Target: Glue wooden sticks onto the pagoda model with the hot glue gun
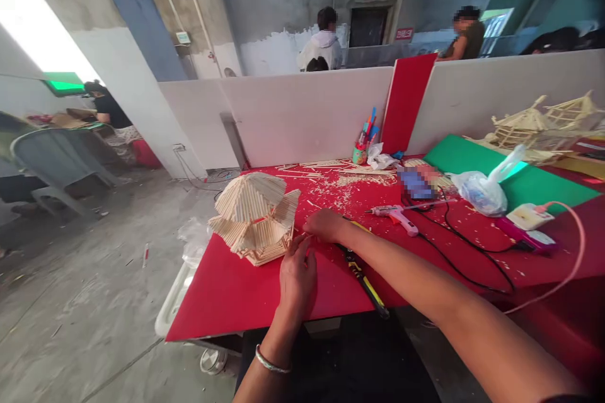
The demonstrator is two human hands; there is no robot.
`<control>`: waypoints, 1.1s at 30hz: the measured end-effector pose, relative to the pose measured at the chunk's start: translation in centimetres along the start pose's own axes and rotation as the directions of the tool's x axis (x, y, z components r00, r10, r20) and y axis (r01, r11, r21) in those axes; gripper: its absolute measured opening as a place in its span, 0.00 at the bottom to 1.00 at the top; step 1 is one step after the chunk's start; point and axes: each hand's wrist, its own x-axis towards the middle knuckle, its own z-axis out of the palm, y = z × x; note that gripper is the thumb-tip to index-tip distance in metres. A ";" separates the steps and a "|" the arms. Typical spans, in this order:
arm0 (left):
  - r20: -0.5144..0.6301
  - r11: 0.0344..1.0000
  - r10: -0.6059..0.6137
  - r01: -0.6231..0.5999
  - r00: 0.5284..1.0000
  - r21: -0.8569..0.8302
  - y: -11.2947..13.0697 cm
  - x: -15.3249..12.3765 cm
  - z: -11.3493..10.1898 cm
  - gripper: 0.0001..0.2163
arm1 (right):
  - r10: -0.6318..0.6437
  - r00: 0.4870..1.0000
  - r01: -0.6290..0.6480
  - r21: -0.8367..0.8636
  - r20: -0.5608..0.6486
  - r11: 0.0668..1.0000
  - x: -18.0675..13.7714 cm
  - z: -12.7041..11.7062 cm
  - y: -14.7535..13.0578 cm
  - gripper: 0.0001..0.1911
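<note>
A small roofed model (250, 201) built of thin wooden sticks stands on the red tabletop (227, 302). My left hand (297, 274) is at the model's lower right edge, fingers bent together. Close beside it, my right hand (325, 225) is closed, its fingertips almost meeting the left ones. Whatever is pinched between them is too small and too covered to name. Under my right forearm lies a pair of pliers (366, 283) with yellow and black handles, partly hidden. A pink and white glue gun (399, 217) rests to the right of my right hand.
Loose sticks (321, 167) and shavings litter the table's back. A pen cup (360, 152) stands by the white partition (307, 116). To the right are cables, a knotted plastic bag (482, 192), a green board (534, 170) and more stick models (529, 123). People are beyond the partition.
</note>
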 end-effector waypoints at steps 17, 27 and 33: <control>-0.022 0.850 0.088 -0.064 0.996 0.523 0.6 0.1 0.0 0.15 | 0.041 0.916 0.085 0.292 -0.399 0.953 -7.9 0.7 1.9 0.15; 0.043 0.958 -0.134 0.140 0.990 -0.249 4.4 -2.8 1.2 0.16 | 0.290 0.786 0.156 0.628 -0.547 0.763 -10.4 3.6 -6.2 0.25; -0.039 0.966 -0.093 0.080 0.995 -0.247 5.9 -3.3 0.0 0.17 | 0.408 0.753 0.021 0.638 -0.517 0.770 -13.7 5.2 -5.9 0.24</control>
